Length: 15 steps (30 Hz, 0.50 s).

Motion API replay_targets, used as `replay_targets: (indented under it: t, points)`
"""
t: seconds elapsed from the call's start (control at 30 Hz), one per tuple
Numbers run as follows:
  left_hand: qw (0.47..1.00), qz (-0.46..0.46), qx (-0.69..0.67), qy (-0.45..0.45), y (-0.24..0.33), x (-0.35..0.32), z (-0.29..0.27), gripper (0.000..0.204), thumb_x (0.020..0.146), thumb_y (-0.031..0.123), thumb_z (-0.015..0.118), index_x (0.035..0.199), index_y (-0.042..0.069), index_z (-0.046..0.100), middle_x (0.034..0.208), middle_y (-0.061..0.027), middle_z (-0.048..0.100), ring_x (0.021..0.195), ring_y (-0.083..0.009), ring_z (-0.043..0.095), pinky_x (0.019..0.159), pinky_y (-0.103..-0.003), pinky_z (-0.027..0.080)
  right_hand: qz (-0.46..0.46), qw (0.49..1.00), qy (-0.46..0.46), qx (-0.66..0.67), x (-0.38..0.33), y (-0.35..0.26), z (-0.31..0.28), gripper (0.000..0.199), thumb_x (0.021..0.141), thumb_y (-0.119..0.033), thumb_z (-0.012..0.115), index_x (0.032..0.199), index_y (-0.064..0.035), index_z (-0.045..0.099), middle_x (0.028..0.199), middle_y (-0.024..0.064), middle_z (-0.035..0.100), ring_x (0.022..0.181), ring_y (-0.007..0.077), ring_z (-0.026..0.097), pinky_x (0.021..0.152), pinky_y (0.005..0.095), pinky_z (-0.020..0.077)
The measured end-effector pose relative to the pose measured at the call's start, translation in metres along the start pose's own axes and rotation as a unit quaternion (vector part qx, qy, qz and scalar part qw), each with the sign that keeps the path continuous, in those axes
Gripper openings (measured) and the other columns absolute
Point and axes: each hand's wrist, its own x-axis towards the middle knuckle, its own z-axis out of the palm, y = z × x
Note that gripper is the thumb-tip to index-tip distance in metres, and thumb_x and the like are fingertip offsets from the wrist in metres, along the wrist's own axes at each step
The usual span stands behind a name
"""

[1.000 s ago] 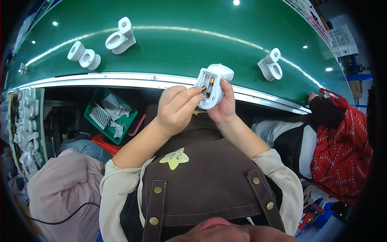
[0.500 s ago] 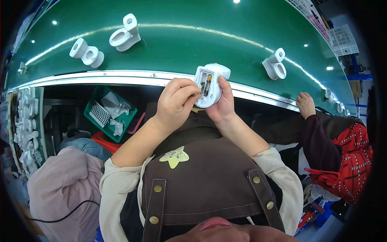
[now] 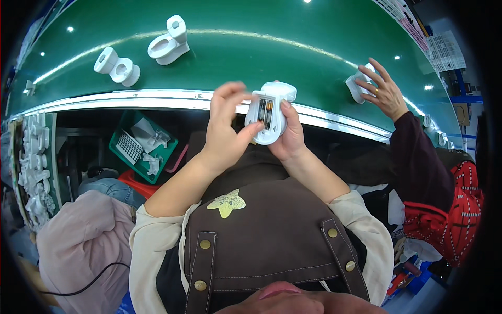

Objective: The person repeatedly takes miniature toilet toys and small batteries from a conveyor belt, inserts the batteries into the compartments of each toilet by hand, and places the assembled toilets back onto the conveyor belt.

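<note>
A small white toy toilet [image 3: 278,137] is gripped in my right hand [image 3: 291,137], just above the near metal edge of the green surface. Its underside faces up, and an uncovered battery compartment [image 3: 265,113] shows batteries inside. My left hand [image 3: 225,123] is on the toy's left, its thumb touching the lower end of the compartment. The other left fingers are raised apart and blurred, with nothing seen in them.
White toy toilets stand on the green surface [image 3: 235,57]: two at left [image 3: 123,70] [image 3: 170,46], one at right [image 3: 355,90]. A co-worker's hand [image 3: 384,94] reaches to that one. Lower left are a green basket [image 3: 170,157] with white parts and another person's pink sleeve [image 3: 83,235].
My left fingers have lifted from a pinch over the compartment and spread. The toy toilets on the green surface have shifted slightly right. The co-worker's hand has moved from the edge onto the right toilet.
</note>
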Motion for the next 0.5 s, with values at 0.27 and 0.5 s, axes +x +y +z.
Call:
replay_targets:
  t: [0.27, 0.5]
  points:
    - [0.892, -0.145, -0.424, -0.057, 0.004, -0.014, 0.002, 0.075, 0.084, 0.018, 0.074, 0.145, 0.003, 0.033, 0.138, -0.0128, 0.041, 0.122, -0.0223, 0.048, 0.101, -0.037, 0.041, 0.022, 1.000, -0.018, 0.001, -0.026, -0.022, 0.017, 0.062, 0.092, -0.041, 0.062, 0.140, -0.0106, 0.038, 0.131, 0.0125, 0.053, 0.119, 0.0274, 0.055, 0.099, 0.0441, 0.0489]
    - [0.959, -0.023, -0.283, 0.003, 0.001, 0.000, -0.024, 0.048, 0.090, 0.005, 0.059, 0.136, 0.003, 0.045, 0.140, -0.0111, 0.041, 0.116, -0.0196, 0.050, 0.095, -0.033, 0.040, -0.110, 0.951, -0.284, 0.060, -0.083, -0.132, 0.115, 0.052, 0.091, -0.025, 0.061, 0.131, -0.0018, 0.037, 0.113, 0.0117, 0.056, 0.099, 0.0251, 0.061, 0.085, 0.0437, 0.0505]
